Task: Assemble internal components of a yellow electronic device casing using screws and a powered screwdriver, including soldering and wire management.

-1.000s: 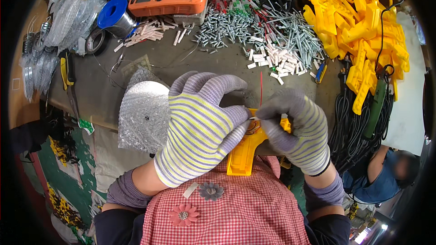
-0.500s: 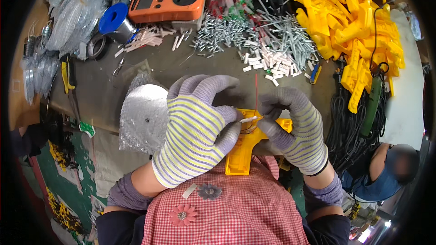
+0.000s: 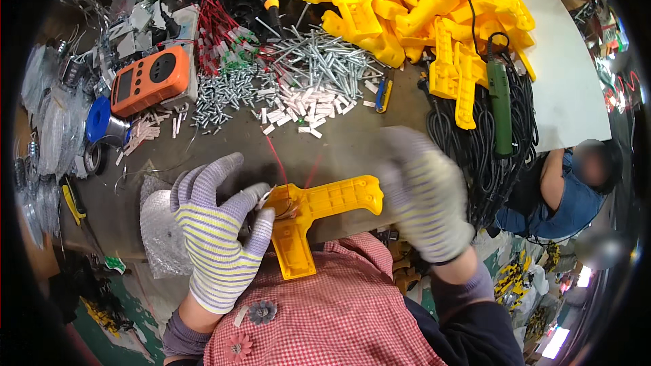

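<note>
**Gloved hands work a yellow housing at a crowded bench**

A person's left hand (image 3: 215,230), in a striped knit glove, pinches the end of a yellow pistol-shaped plastic housing (image 3: 313,215) between thumb and curled fingers, held just above a red checked apron (image 3: 325,312) at the near edge of the bench (image 3: 352,142); two thin red wires (image 3: 278,159) run up from it; the right hand (image 3: 424,193), blurred, hovers just beside the housing's far end, fingers loosely spread, its grip impossible to tell; beyond lie loose screws (image 3: 319,61), white sleeves (image 3: 302,105), an orange meter (image 3: 149,81), a heap of yellow housings (image 3: 434,13) and coiled black cable (image 3: 475,156); another person (image 3: 569,190) sits at right.
</note>
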{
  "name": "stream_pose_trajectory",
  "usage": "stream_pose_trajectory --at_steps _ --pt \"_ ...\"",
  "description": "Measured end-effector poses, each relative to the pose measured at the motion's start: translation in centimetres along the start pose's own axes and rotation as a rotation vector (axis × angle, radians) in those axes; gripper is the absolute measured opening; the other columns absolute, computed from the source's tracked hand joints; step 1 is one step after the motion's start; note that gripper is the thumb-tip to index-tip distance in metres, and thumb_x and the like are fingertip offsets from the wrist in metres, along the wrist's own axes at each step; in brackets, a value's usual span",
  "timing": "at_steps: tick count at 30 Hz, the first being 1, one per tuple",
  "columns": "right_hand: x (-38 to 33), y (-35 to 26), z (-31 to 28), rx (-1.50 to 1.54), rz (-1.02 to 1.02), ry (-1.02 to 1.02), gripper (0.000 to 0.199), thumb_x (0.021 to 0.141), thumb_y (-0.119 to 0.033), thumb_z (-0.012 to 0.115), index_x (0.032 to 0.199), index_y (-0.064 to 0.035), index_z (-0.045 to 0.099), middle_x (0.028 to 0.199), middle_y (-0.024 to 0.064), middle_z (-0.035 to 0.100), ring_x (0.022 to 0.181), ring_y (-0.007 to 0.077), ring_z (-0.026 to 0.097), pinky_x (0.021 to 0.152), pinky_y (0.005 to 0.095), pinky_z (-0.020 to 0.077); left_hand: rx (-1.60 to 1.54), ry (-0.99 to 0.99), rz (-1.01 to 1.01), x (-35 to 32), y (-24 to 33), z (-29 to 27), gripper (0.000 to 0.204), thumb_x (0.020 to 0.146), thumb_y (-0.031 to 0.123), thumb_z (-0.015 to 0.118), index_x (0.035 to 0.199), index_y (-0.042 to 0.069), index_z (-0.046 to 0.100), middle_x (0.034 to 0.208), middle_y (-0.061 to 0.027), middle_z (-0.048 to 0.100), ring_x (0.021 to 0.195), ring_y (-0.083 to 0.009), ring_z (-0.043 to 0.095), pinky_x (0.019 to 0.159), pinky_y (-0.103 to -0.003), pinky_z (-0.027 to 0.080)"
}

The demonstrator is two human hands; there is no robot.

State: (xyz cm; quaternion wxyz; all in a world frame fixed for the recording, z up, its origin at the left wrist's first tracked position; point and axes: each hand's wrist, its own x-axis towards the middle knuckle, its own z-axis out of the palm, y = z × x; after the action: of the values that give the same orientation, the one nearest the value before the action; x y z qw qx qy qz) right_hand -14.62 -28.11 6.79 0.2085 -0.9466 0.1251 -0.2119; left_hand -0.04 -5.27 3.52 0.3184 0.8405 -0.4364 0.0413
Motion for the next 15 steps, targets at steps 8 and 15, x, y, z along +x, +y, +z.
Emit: stream_pose_trajectory --at_steps 8,15 --pt "-5.6 7.3 -7.6 -0.107 0.473 -0.267 0.068 0.079 -0.002 0.072 0.143 -0.0116 0.053 0.078 0.0089 0.061 0.066 0.0221 0.061 0.064 0.0342 0.0509 -0.157 -0.029 -0.017 0.2 -0.4 -0.9 0.052 0.076 0.017 0.071 0.126 0.004 0.062 0.132 -0.0179 0.056 0.117 -0.0365 0.055 0.102 -0.045 0.044" --pt "-0.2 5.0 -11.4 0.143 0.236 0.115 0.048 0.087 -0.008 0.064 0.134 -0.0018 0.057 0.126 0.0107 0.065 0.114 0.0201 0.064 0.094 0.0277 0.0523 0.095 -0.285 0.104 -0.5 -2.7 -3.5 0.087 0.061 0.043 0.081 0.135 0.005 0.055 0.114 -0.0138 0.061 0.109 -0.0341 0.055 0.101 -0.051 0.038"
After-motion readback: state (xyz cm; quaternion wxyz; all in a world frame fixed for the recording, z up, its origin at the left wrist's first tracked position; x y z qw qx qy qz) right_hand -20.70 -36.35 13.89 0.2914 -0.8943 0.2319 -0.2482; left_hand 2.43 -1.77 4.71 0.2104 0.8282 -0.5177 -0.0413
